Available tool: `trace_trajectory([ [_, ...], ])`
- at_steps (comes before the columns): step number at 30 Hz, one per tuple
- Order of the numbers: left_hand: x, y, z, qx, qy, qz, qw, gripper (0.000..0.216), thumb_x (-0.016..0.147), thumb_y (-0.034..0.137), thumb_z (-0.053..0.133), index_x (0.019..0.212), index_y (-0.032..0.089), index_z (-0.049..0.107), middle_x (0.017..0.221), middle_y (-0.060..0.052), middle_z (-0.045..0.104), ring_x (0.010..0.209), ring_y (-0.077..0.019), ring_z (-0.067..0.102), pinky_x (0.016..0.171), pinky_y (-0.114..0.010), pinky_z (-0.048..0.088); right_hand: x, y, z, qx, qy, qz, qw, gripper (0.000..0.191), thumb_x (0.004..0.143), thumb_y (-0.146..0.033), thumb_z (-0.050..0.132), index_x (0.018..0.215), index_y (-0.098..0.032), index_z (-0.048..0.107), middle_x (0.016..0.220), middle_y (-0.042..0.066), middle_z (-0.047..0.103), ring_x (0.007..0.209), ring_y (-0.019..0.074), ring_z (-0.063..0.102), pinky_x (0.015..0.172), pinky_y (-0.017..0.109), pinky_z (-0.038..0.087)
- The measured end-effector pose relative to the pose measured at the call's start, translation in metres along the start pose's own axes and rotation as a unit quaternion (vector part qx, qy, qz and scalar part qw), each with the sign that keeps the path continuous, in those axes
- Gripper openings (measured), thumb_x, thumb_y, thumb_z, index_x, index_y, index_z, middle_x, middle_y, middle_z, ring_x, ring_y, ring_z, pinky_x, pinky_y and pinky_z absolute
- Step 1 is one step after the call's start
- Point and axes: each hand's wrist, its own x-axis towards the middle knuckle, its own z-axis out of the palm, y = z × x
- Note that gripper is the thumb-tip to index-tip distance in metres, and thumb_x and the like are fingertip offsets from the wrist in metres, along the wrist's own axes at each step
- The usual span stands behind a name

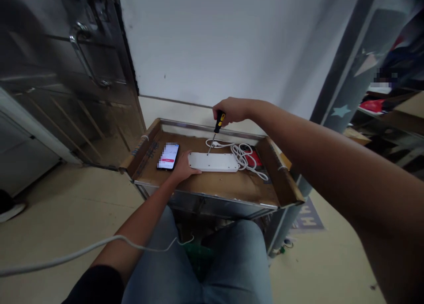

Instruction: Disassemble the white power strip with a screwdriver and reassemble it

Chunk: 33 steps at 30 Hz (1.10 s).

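Note:
A white power strip [217, 162] lies with its screw-hole side up on a cardboard-lined stand [205, 187]. My left hand [182, 167] grips the strip's left end, thumb along the near edge and fingers at the far side. Above the strip, my right hand [232, 110] is closed round the black and yellow handle of a screwdriver [217, 124]. The shaft slants down and its tip meets a hole near the strip's far edge. From the right end runs a coiled white cord [243, 156], its plug lying behind the strip.
Left of the strip lies a lit phone [168, 157]. A red object [254, 157] sits under the cord. Raised cardboard flaps [283, 174] border the stand's sides, with a white wall behind. Another white cable [109, 240] crosses over my left forearm. A metal door [82, 61] stands at left.

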Motion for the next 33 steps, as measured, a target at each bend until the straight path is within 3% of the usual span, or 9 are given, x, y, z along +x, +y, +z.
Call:
trace_trajectory([
  [6, 0.000, -0.006, -0.014, -0.039, -0.044, 0.006, 0.998, 0.112, 0.051, 0.031, 0.103, 0.150, 0.016, 0.053, 0.156, -0.019, 0.057, 0.146, -0.0379, 0.055, 0.126, -0.052, 0.041, 0.002, 0.006, 0.004, -0.010, 0.038, -0.051, 0.998, 0.034, 0.082, -0.012, 0.074, 0.115, -0.019, 0.073, 0.108, 0.003, 0.076, 0.094, 0.0131, 0.066, 0.084, 0.026, 0.046],
  [11, 0.002, -0.008, -0.015, -0.059, -0.054, 0.002, 0.997, 0.108, 0.051, 0.034, 0.103, 0.146, 0.016, 0.055, 0.151, -0.018, 0.060, 0.141, -0.0367, 0.057, 0.124, -0.051, 0.042, 0.005, 0.018, 0.005, 0.016, 0.021, -0.029, 0.999, 0.034, 0.081, -0.018, 0.080, 0.114, -0.019, 0.074, 0.086, 0.000, 0.075, 0.083, 0.0138, 0.067, 0.080, 0.027, 0.047],
  [15, 0.003, -0.008, -0.014, -0.068, -0.059, 0.002, 0.996, 0.111, 0.049, 0.032, 0.104, 0.147, 0.017, 0.053, 0.153, -0.018, 0.058, 0.142, -0.0367, 0.056, 0.124, -0.053, 0.041, 0.005, 0.010, 0.010, 0.038, 0.032, -0.010, 0.999, 0.031, 0.092, -0.042, 0.073, 0.108, -0.016, 0.076, 0.078, 0.003, 0.073, 0.077, 0.0133, 0.066, 0.081, 0.029, 0.049],
  [20, 0.004, -0.007, -0.015, -0.074, -0.066, -0.001, 0.995, 0.118, 0.046, 0.030, 0.105, 0.149, 0.015, 0.050, 0.155, -0.021, 0.055, 0.143, -0.0386, 0.054, 0.125, -0.054, 0.040, 0.003, 0.002, 0.021, 0.048, 0.077, 0.079, 0.993, 0.039, 0.096, -0.047, 0.062, 0.094, -0.011, 0.076, 0.073, 0.009, 0.069, 0.069, 0.0165, 0.065, 0.078, 0.033, 0.052],
  [24, 0.004, -0.006, -0.014, -0.072, -0.062, 0.003, 0.995, 0.122, 0.041, 0.029, 0.107, 0.150, 0.017, 0.051, 0.154, -0.020, 0.055, 0.145, -0.0407, 0.052, 0.126, -0.056, 0.038, 0.004, -0.004, 0.019, 0.035, 0.163, 0.113, 0.980, 0.042, 0.092, -0.049, 0.062, 0.106, -0.013, 0.078, 0.088, 0.015, 0.071, 0.094, 0.0272, 0.067, 0.086, 0.038, 0.052],
  [26, 0.003, -0.005, -0.014, -0.073, -0.061, 0.004, 0.995, 0.122, 0.041, 0.030, 0.107, 0.150, 0.017, 0.052, 0.153, -0.020, 0.056, 0.144, -0.0413, 0.052, 0.125, -0.058, 0.038, 0.004, -0.013, 0.016, 0.036, 0.188, 0.095, 0.977, 0.043, 0.093, -0.050, 0.060, 0.109, -0.014, 0.078, 0.098, 0.016, 0.072, 0.100, 0.0273, 0.066, 0.090, 0.038, 0.051],
  [33, 0.003, -0.001, -0.015, -0.075, -0.069, 0.003, 0.995, 0.122, 0.037, 0.030, 0.107, 0.147, 0.016, 0.056, 0.151, -0.019, 0.057, 0.142, -0.0414, 0.054, 0.124, -0.056, 0.039, 0.009, -0.048, 0.021, 0.040, 0.184, 0.050, 0.981, 0.039, 0.091, -0.049, 0.061, 0.104, -0.016, 0.078, 0.096, 0.014, 0.072, 0.091, 0.0230, 0.064, 0.087, 0.036, 0.049],
])
